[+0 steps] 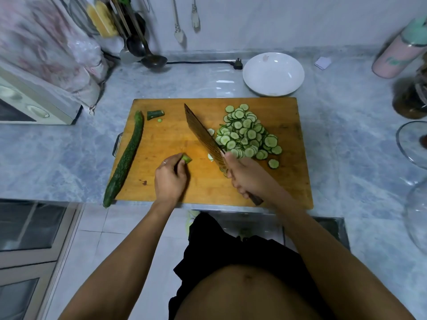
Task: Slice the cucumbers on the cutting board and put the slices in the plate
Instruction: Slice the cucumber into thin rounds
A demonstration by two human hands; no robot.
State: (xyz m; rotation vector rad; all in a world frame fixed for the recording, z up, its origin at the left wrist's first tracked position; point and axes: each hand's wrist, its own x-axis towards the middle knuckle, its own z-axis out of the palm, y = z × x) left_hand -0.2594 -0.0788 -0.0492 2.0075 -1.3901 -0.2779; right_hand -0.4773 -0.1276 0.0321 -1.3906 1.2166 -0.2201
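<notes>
Wooden cutting board (pixel 231 192) lies on the grey marbled table (pixel 346 146), and I work over its near half. My left hand (pixel 169 179) has its fingers (pixel 179 160) curled round a short cucumber stub (pixel 186 158), pinching it just above the wood. My right hand (pixel 245 176) is wrapped tight round the handle of the cleaver (pixel 204 135), whose broad blade slants away across the middle of the board, its far tip pointing toward the back edge. Just right of the blade, touching it, sits the heap of cucumber slices (pixel 248 132); one stray slice (pixel 273 163) lies apart near my right wrist. A whole cucumber (pixel 126 158) rests along the board's left edge, its near end hanging over the corner. A cut end piece (pixel 155 114) and a tiny scrap lie at the far left corner. The white plate (pixel 273 73) stands just beyond the board's far right edge and holds no slices; the blade and the heap lie between my hands and it. A black power plug (pixel 238 64) sits beside the plate's left rim. A ladle (pixel 153 60) rests further left, a pink bottle (pixel 399 51) at far right, and a glass bowl (pixel 409 144) close to the board's right side.
</notes>
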